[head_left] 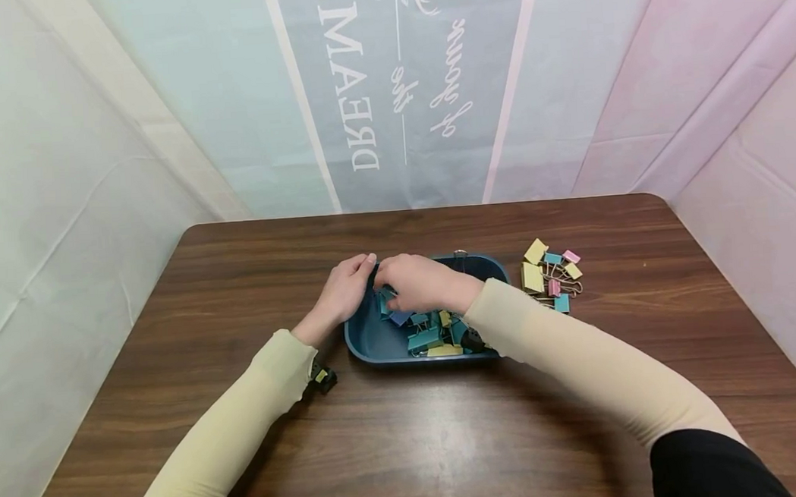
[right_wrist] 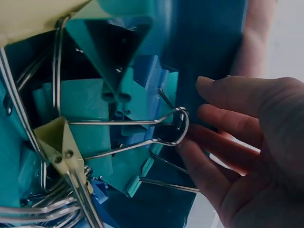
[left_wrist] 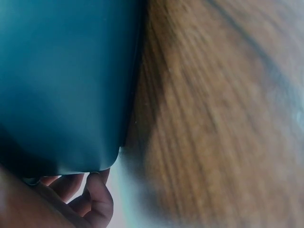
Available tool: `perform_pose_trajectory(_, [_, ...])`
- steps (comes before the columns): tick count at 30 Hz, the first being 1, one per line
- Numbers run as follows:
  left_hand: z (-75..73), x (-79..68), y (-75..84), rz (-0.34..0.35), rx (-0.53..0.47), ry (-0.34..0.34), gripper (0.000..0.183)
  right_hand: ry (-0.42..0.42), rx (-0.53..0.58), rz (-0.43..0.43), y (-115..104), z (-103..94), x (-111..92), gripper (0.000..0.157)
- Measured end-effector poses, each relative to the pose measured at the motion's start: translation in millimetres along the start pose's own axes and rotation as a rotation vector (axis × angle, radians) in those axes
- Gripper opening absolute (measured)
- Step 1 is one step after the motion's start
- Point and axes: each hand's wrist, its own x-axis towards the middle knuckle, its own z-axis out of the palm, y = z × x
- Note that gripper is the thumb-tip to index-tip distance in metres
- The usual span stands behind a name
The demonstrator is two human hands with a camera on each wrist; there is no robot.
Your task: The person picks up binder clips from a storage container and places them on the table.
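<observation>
A dark blue plastic tray [head_left: 379,347] stands on the table with teal, blue and yellow binder clips in it. My left hand [head_left: 347,283] grips its rim at the far left corner; the left wrist view shows fingers [left_wrist: 99,199] curled at the tray's edge. Over the tray's left end reaches my right hand [head_left: 422,281], fingers pointing down inside. In the right wrist view, its thumb and fingers [right_wrist: 232,95] are spread, with nothing between them. One fingertip is right at the wire handle [right_wrist: 183,126] of a clip. Teal clips [right_wrist: 76,102] crowd beside that hand.
Right of the tray, a loose group of yellow, pink and teal binder clips [head_left: 532,277] lies on the wooden table [head_left: 409,438]. A printed cloth backdrop [head_left: 407,179] rises behind the table's far edge, and pale cloth walls stand at both sides.
</observation>
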Motion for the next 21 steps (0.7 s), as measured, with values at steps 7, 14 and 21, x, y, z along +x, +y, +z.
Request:
perform_pose_trajectory(7, [-0.1, -0.7, 0.9, -0.008, -0.017, -0.007, 0.045, -0.05, -0.156, -0.021, -8.9, 8.2, 5.6, 0.037])
perform_pose_trajectory(14, [-0.3, -1.2, 0.2, -0.012, -0.017, -0.013, 0.045, -0.101, -0.189, -0.016, -10.1, 17.6, 9.2, 0.041])
perform_pose_trajectory(21, [0.5, -1.5, 0.6, -0.018, -0.025, -0.011, 0.046, -0.086, -0.135, -0.03, -5.1, 22.2, 8.0, 0.034])
